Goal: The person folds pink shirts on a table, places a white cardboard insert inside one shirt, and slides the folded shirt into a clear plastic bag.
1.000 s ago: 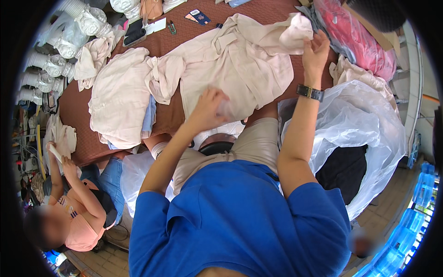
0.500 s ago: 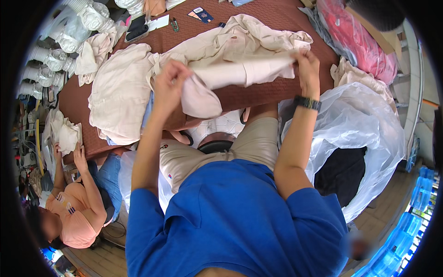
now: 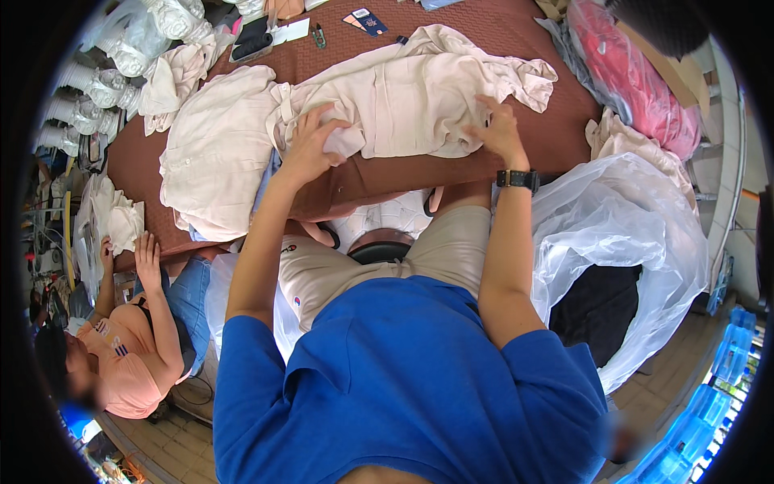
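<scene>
One beige garment, rumpled, on brown-covered counter. Left hand: grip spread, empty, against its near edge. Right hand: grip parted, empty, at its right side.

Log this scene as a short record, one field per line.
Main item: cream garment spread on a brown table cover
Left hand: fingers bent, at the garment's near left; grip unclear
Right hand: fingers spread, at the garment's right part
Right wrist: dark wristwatch
Left of garment: cream clothes pile
Person's right: clear plastic bag, black cloth within
Co-worker: at left, hands at cream cloth
</scene>
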The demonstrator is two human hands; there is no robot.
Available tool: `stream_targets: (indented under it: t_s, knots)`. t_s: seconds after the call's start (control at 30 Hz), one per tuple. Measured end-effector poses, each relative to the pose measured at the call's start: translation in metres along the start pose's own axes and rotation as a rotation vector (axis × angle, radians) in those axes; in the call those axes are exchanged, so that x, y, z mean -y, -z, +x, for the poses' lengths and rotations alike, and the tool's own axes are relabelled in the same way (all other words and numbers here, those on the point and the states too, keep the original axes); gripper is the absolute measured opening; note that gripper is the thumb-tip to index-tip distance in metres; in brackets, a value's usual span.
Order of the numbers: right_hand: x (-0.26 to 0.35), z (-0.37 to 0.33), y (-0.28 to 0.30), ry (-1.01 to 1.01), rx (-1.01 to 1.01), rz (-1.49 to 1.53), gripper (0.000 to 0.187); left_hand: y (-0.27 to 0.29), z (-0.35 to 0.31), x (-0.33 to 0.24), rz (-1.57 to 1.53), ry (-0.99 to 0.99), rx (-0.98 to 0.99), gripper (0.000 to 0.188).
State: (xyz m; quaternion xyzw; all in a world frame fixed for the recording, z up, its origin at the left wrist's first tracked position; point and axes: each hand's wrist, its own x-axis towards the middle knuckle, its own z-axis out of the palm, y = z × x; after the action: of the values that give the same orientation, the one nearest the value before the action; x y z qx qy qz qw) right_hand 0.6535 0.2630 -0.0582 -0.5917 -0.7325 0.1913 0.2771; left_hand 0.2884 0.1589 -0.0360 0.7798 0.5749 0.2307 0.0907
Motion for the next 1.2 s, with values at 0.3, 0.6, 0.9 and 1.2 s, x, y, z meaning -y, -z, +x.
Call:
stream_targets:
  t_s: [0.3, 0.6, 0.9, 1.2]
  knots:
    - [0.003, -0.003, 0.002, -0.144, 0.075, 0.107, 0.021, 0.01, -0.001, 0.046, -0.572, 0.222, -0.211, 0.026]
    - [0.056, -0.007, 0.119, -0.142, -0.002, -0.173, 0.036, 0.159, -0.074, -0.022, -1.084, 0.152, 0.577, 0.036]
    - [0.041, 0.11, -0.06, 0.312, 0.104, 0.021, 0.023, -0.025, 0.069, 0.019, -0.219, -0.021, -0.286, 0.039]
    - [0.0, 0.083, -0.045, 0.025, -0.093, -0.243, 0.052, -0.03, 0.117, 0.059, -0.163, 0.345, -0.497, 0.011]
